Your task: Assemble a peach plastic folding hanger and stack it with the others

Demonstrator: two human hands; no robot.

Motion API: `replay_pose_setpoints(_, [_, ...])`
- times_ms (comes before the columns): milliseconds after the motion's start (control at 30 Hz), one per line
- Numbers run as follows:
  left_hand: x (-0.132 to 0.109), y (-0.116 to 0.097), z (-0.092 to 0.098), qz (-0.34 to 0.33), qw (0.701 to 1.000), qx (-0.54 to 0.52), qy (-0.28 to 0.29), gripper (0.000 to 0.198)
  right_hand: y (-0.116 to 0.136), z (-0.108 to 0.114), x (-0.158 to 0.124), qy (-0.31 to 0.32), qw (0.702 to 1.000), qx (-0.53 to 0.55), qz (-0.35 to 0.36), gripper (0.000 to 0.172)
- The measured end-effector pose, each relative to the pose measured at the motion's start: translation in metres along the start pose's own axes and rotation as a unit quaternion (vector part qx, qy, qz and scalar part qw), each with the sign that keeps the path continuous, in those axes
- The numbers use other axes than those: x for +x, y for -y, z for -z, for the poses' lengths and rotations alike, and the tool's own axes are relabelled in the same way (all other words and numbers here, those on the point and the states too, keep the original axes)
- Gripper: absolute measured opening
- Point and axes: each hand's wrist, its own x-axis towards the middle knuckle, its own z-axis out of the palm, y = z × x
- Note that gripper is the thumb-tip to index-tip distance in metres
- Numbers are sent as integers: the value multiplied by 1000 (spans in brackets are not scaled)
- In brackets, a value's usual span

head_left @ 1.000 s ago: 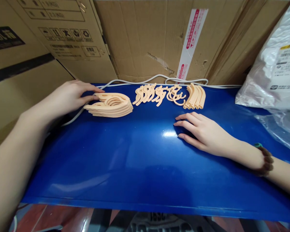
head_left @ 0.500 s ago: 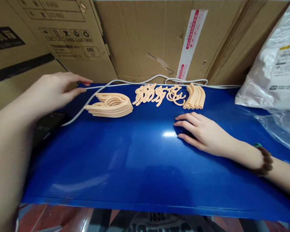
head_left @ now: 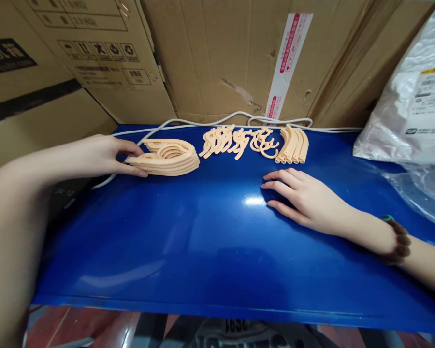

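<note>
At the back left of the blue table lies a stack of beige curved plastic pieces [head_left: 177, 162], which look like folding hanger parts. My left hand [head_left: 125, 157] is at the left end of this stack, its thumb on the near side and fingers on the far side, closed around the pointed tips. How many pieces it grips, I cannot tell. My right hand [head_left: 290, 195] rests palm down on the table with its fingers apart, holding nothing. Beyond it are small S-shaped pieces [head_left: 223, 140], beige hooks [head_left: 264, 142] and a row of short curved arms [head_left: 293, 145].
A white cable [head_left: 203, 122] runs along the back of the blue table [head_left: 188, 241]. Cardboard boxes [head_left: 217, 58] stand behind and at the left. A white plastic bag [head_left: 395, 111] sits at the right. A dark device [head_left: 67, 198] with lit digits lies under my left forearm.
My left hand has come down and to the right, from above the cable onto the left end of the stack. The right hand and the beige pieces stay put.
</note>
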Motion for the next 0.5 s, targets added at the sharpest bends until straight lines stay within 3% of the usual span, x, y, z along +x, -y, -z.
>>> replay_pose_setpoints(167, [3,7,-3,-30,999,-17,8,79,0,0,-1,-1,1000,0,-2,34])
replay_pose_setpoints(500, [10,24,0,7,998,-34,54,55,0,-1,0,1,1000,-1,-2,34])
